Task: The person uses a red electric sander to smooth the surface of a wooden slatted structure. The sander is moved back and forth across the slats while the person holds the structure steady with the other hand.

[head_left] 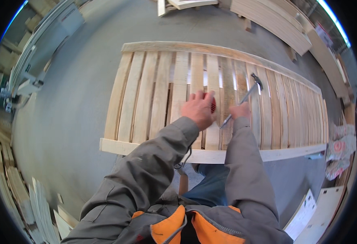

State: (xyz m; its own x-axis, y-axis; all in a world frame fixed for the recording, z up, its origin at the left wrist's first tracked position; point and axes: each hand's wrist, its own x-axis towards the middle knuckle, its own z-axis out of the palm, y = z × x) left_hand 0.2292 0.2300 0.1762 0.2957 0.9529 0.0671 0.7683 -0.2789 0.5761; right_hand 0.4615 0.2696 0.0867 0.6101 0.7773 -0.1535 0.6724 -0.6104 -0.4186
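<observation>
My left hand (pixel 199 110) is over the middle slats of a wooden slatted panel (pixel 148 87), its fingers curled round a small red object (pixel 213 105) with dark ribs. Most of that object is hidden under the hand, so its kind is unclear. Just to the right, my right hand (pixel 240 110) is closed round the handle of a claw hammer (pixel 249 93). The hammer lies slantwise above the slats, with its dark head pointing away from me and the handle's end toward my left hand. Gaps show between the pale slats, and long boards run along the panel's far and near edges.
Stacked timber (pixel 272 24) stands at the far right. A machine with a pale metal table (pixel 50 38) is at the far left. Loose boards (pixel 40 211) lie at the lower left, and white sacks (pixel 341 148) sit beyond the panel's right end. Grey floor (pixel 73 105) surrounds the panel.
</observation>
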